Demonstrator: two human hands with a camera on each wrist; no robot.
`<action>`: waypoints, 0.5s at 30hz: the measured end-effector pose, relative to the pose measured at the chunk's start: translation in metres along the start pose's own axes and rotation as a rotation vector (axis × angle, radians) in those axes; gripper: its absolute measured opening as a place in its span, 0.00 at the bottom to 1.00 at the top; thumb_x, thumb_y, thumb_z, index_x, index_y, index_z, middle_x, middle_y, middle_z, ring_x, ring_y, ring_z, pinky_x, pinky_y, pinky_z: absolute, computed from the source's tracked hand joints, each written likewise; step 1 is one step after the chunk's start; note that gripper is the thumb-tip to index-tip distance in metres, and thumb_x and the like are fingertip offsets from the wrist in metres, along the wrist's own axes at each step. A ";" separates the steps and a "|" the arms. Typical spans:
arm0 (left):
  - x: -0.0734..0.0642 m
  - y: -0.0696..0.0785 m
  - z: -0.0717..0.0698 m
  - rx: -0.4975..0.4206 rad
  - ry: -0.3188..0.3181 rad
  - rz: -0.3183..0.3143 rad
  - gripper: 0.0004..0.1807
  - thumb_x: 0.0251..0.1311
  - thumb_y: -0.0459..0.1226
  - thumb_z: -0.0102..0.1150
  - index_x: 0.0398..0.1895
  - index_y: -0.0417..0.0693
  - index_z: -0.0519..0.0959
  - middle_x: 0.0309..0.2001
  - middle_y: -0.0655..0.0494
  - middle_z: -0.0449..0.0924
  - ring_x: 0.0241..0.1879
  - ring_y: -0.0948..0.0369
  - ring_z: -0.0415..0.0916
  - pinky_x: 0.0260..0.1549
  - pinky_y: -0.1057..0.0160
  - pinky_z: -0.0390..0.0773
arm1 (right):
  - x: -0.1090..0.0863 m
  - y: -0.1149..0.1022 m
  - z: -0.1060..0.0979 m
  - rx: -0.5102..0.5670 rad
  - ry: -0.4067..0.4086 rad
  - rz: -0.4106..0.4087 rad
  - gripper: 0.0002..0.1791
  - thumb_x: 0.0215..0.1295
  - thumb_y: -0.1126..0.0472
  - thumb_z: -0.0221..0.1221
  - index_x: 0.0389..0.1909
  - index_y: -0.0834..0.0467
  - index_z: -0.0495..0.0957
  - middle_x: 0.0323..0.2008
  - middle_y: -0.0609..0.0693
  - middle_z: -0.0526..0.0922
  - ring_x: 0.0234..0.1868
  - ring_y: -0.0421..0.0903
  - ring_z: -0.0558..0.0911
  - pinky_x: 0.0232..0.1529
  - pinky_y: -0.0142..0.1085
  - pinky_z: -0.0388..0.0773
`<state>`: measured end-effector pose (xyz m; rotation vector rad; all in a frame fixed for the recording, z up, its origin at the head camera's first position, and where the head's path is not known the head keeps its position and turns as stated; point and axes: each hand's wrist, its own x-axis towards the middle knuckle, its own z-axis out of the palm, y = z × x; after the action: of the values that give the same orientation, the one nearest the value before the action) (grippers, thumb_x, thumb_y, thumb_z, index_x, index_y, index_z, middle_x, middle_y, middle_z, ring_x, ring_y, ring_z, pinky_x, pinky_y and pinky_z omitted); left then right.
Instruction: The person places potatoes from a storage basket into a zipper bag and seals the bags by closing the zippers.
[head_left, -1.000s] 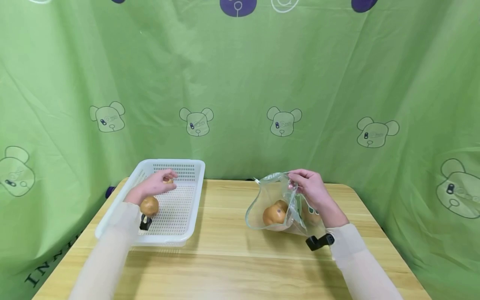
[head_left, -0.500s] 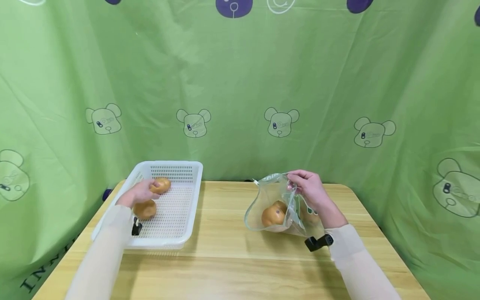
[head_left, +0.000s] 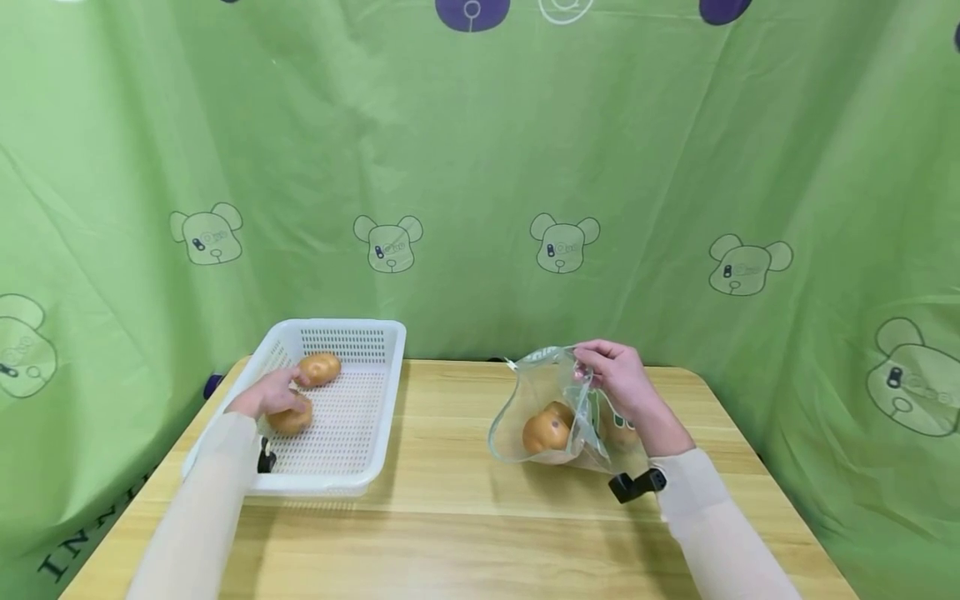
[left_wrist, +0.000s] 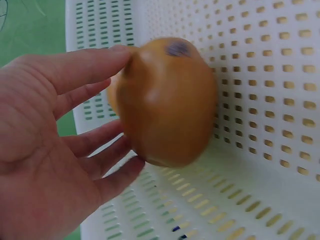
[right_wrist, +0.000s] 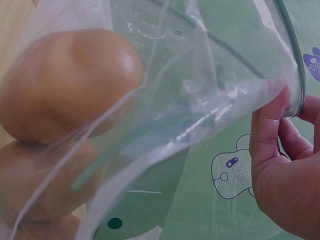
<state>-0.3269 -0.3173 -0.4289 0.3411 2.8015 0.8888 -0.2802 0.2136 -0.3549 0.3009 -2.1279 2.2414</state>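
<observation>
In the head view, my left hand (head_left: pixel 270 394) is inside the white basket, at the nearer potato (head_left: pixel 291 417). The left wrist view shows this smooth tan potato (left_wrist: pixel 170 105) with a purple mark; thumb and fingertips are spread at its near side, not wrapped round it. Just beyond lies another potato (head_left: pixel 320 369). On the right, my right hand (head_left: pixel 618 373) pinches the rim of a clear zip bag (head_left: pixel 510 417), holding its mouth up. Inside the bag are several potatoes (right_wrist: pixel 70 82), partly stacked on one another.
The white perforated basket (head_left: pixel 382 417) stands at the left of the wooden table (head_left: pixel 450 533). A green printed curtain (head_left: pixel 480 167) hangs behind the table and at both sides. Black camera mounts (head_left: pixel 637 485) are on the wrists.
My left hand reached the farther potato, let it go and came back to the nearer one. The farther potato remains in the basket. My right hand and the bag have stayed in place.
</observation>
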 end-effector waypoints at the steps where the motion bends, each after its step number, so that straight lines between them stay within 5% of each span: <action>1: 0.001 -0.001 0.001 -0.007 0.002 -0.014 0.25 0.49 0.31 0.64 0.51 0.31 0.69 0.50 0.28 0.70 0.48 0.40 0.70 0.48 0.45 0.72 | 0.000 0.000 0.000 -0.001 0.001 0.001 0.06 0.65 0.68 0.56 0.33 0.59 0.82 0.22 0.47 0.79 0.23 0.39 0.78 0.23 0.27 0.75; 7: 0.002 -0.003 0.004 -0.019 0.007 -0.053 0.36 0.50 0.33 0.65 0.61 0.28 0.62 0.59 0.25 0.63 0.57 0.35 0.63 0.56 0.41 0.65 | 0.000 0.000 0.000 0.001 0.002 0.006 0.06 0.66 0.68 0.56 0.34 0.62 0.82 0.22 0.47 0.79 0.23 0.39 0.78 0.23 0.27 0.75; 15: 0.003 -0.004 0.006 -0.004 -0.019 -0.013 0.46 0.45 0.33 0.68 0.65 0.24 0.54 0.60 0.23 0.60 0.58 0.33 0.60 0.58 0.38 0.60 | 0.000 0.001 0.000 0.008 0.000 0.006 0.07 0.65 0.68 0.56 0.33 0.60 0.82 0.22 0.47 0.79 0.22 0.39 0.78 0.23 0.27 0.76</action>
<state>-0.3285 -0.3167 -0.4366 0.3284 2.7812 0.8841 -0.2803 0.2134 -0.3555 0.2947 -2.1228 2.2542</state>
